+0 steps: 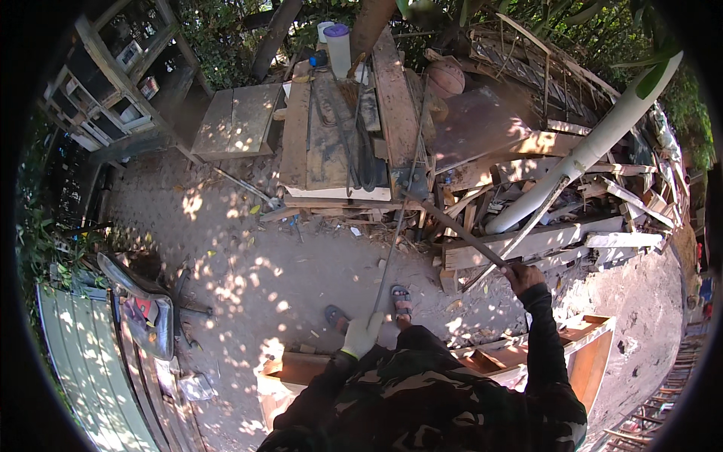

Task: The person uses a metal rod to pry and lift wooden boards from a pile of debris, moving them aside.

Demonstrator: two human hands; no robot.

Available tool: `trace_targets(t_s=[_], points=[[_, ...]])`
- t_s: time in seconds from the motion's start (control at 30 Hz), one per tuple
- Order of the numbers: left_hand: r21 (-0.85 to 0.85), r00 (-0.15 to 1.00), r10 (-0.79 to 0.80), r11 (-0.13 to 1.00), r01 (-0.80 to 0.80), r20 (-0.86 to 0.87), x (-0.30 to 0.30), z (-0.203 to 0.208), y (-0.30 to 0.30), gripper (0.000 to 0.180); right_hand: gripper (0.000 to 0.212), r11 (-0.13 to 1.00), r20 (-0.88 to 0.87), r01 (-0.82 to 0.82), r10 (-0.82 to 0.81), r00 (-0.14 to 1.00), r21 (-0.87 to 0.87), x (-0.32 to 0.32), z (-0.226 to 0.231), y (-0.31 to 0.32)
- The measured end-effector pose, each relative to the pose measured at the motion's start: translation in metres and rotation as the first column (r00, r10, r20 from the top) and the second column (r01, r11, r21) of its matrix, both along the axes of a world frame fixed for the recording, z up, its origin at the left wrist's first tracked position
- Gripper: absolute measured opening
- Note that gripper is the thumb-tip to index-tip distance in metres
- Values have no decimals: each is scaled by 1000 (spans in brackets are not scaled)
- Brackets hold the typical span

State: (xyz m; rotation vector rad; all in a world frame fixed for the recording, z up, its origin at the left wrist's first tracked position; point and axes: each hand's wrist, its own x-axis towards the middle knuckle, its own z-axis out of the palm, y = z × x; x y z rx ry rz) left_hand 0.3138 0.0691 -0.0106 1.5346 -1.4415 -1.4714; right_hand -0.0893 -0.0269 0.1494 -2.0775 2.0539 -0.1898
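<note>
My left hand [363, 337], in a pale glove, is closed round the lower end of a thin metal rod [388, 264]. The rod slants up and away to the front edge of the plank-topped bench [320, 162]. Bare-fingered, my right hand [523, 278] grips a dark stick-like handle [467, 235]. This handle runs up and left, and its far end meets or crosses the rod near the bench's right front corner; whether they touch I cannot tell. Dark looped cords or bent rods [364, 162] lie over the bench top.
Behind the bench top's middle stands a whitish container [339, 54] with a purple lid. A ball [446, 77] rests near a scrap-wood pile [535, 245] and a pale trunk [572, 162]. Wooden drawer-like frames [595, 354] lie close behind my feet. A chair [143, 305] sits left.
</note>
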Motion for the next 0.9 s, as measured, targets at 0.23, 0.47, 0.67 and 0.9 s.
trace_targets(t_s=[0.23, 0.47, 0.67, 0.9], points=[[21, 990, -52, 999, 49, 128, 2, -1, 8, 30, 36, 935, -383, -145, 10, 924, -325, 14, 44, -61], [-117, 976, 44, 991, -71, -215, -19, 8, 5, 30, 49, 922, 42, 185, -182, 982, -340, 2, -17, -40], [446, 767, 378, 885, -134, -519, -33, -11, 17, 37, 61, 888, 427, 333, -180, 886, -316, 18, -83, -9], [-120, 692, 34, 990, 76, 721, -2, -19, 15, 42, 58, 941, 315, 306, -250, 916, -144, 2, -106, 27]])
